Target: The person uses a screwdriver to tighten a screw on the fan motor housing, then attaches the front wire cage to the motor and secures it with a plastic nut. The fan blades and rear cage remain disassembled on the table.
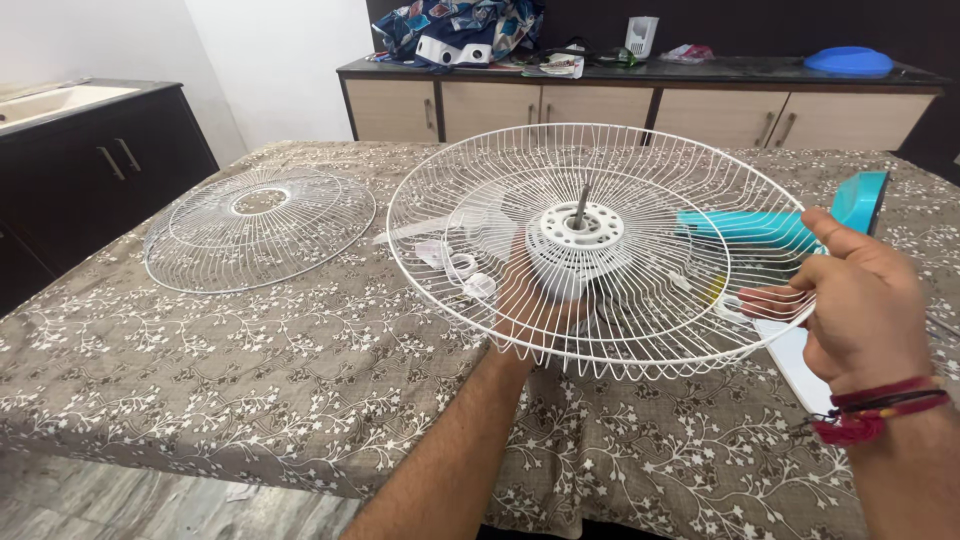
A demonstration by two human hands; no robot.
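Head view: both hands [858, 300] grip the wire fan guard [500, 180].

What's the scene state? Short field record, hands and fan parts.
left hand: under the rear guard, gripping the motor
right hand: pinching the guard's right rim
shaft: bare, pointing up through the guard centre
front guard: flat on the table, left, untouched
blade: teal, lying behind the held guard
cabinet: at back, cluttered top
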